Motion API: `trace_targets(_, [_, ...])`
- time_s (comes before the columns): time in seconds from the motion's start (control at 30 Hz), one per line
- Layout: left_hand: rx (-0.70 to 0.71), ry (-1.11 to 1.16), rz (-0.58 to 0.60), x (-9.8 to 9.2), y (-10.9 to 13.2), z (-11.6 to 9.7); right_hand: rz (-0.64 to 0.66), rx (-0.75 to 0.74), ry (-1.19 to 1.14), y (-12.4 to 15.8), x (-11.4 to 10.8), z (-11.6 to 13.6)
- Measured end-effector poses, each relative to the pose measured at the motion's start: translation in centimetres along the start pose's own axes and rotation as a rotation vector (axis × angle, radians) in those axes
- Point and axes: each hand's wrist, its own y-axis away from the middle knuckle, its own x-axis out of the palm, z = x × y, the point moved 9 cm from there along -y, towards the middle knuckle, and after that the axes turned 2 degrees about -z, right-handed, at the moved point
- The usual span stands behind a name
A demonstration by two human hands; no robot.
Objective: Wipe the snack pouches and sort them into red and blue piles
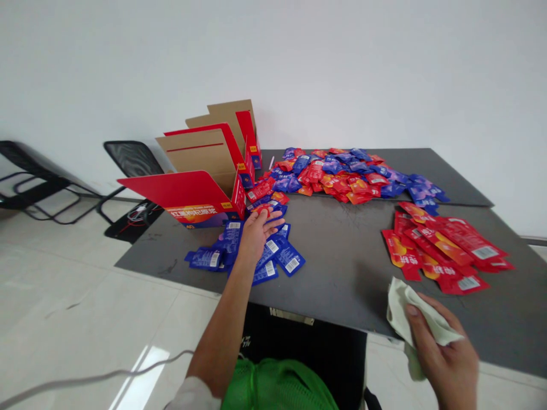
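Note:
My left hand (257, 230) reaches out over a spread of blue sachets (273, 256) on the dark table (342, 256), its fingers stretched flat and touching a red sachet (261, 209) at the pile's far edge. My right hand (444, 353) is at the table's near edge, fingers closed around a pale crumpled cloth (401, 310). A stack of red sachets (444, 247) lies just beyond that hand. A large mixed heap of red and blue sachets (346, 173) covers the far middle of the table.
Open red and brown cardboard boxes (205, 171) stand at the table's far left corner. Black wire chairs (43, 176) sit on the floor to the left. A green mesh item (277, 387) is below, near my body. A white cable (85, 378) crosses the tiled floor.

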Motion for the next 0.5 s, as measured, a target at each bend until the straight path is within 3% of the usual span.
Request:
trace_targets(0.37, [0.154, -0.218, 0.001, 0.2, 0.4, -0.3, 0.012, -0.053, -0.014, -0.2, 0.0, 1.4])
trace_targets(0.43, [0.189, -0.277, 0.035, 1.2, 1.1, 0.0, 0.006, -0.087, -0.015, -0.2, 0.0, 1.8])
trace_targets(0.5, [0.221, -0.364, 0.144, 3.5, 2.2, 0.6, -0.002, -0.121, -0.014, -0.1, 0.0, 2.2])
